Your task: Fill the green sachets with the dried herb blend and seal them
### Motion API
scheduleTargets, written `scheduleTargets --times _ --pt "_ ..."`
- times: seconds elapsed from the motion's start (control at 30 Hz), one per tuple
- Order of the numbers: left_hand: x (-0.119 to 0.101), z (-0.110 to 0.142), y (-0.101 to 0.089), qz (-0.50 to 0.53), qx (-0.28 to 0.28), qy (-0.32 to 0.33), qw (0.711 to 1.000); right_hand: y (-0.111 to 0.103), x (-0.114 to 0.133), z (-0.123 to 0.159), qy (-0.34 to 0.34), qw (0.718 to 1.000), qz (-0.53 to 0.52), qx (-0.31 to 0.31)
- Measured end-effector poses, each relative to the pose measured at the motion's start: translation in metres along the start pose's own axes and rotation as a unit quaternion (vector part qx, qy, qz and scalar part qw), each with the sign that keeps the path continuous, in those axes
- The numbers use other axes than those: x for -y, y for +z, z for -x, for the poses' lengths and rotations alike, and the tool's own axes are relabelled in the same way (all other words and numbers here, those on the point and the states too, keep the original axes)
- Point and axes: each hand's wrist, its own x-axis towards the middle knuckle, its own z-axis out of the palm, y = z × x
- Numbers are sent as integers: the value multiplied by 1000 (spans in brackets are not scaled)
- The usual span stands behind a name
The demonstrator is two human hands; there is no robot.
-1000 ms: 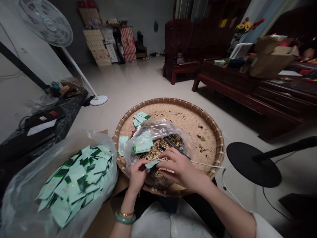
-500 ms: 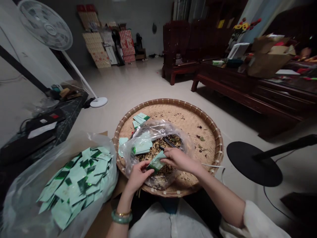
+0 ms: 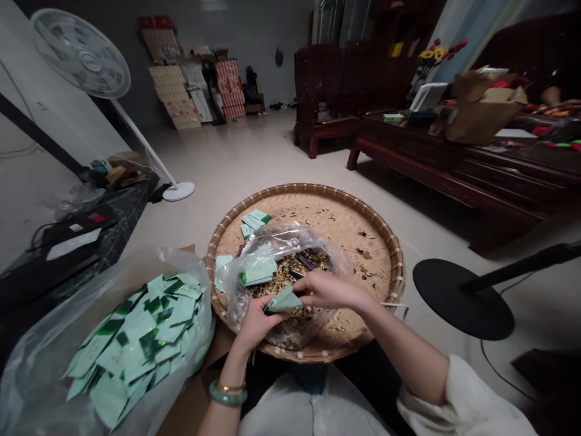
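Note:
My left hand (image 3: pixel 261 321) grips a light green paper packet (image 3: pixel 284 299) by its lower side, thumb in front. At the packet's right edge, my right hand (image 3: pixel 324 290) is closed with its fingertips on the paper. A dark slim stick-like thing (image 3: pixel 296 274) pokes out beside the right fingers; whether the hand holds it I cannot tell. Below both hands is an open clear plastic bag (image 3: pixel 295 233) of loose, chopped dried bits (image 3: pixel 284 269). A small stack of green packets (image 3: pixel 261 271) rests at its left side. The bag stands in a round woven bamboo tray (image 3: pixel 372 242).
More packets (image 3: pixel 256 219) lie at the tray's back left. A big plastic bag (image 3: pixel 40 357) full of green packets (image 3: pixel 136 345) is at left. Around me are a white standing fan (image 3: pixel 179 191), a black round stand base (image 3: pixel 463 297) and a dark wooden table (image 3: pixel 454 157).
The packet between my hands has been tipped flatter and its upper edge bulges more. My right hand has shifted slightly down and left. The whole view has moved a little.

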Motion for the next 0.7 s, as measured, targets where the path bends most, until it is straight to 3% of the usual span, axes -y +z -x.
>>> scheduleTargets --times 0.1,0.27,0.47,0.7 --pt "1 1 1 -23 3 10 1000 5 -2 -7 45 996 73 10" --pt "7 1 -1 -34 5 16 999 16 -5 -18 81 982 167 -43" --pt "7 0 -3 -20 -12 11 1000 5 7 -9 51 988 117 -81" --pt "7 -1 -8 18 -99 7 995 -13 22 11 30 983 63 -171"
